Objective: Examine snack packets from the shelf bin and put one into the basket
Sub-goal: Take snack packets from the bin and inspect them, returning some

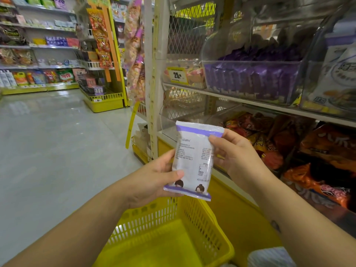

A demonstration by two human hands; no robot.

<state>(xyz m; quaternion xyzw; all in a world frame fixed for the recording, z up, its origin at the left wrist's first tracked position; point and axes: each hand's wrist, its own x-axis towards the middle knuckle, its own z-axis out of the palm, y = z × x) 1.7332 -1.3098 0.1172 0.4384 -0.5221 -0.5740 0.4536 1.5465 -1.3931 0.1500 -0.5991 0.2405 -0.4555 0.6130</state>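
Head view: both hands, left [154, 176] and right [237, 155], grip a purple-trimmed snack packet [194, 160] above the empty yellow basket [215, 237], examining, drop pending.

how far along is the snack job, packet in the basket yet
Not yet. Done: one packet is out of the shelf bin. In hand: left hand and right hand both hold it upright, printed back facing the camera. Left: dropping it into the yellow basket below, which looks empty.

One white packet [194, 160] between my fingers. Two hands: left hand [152, 174], right hand [234, 153]. One yellow basket [204, 228] below fingers.
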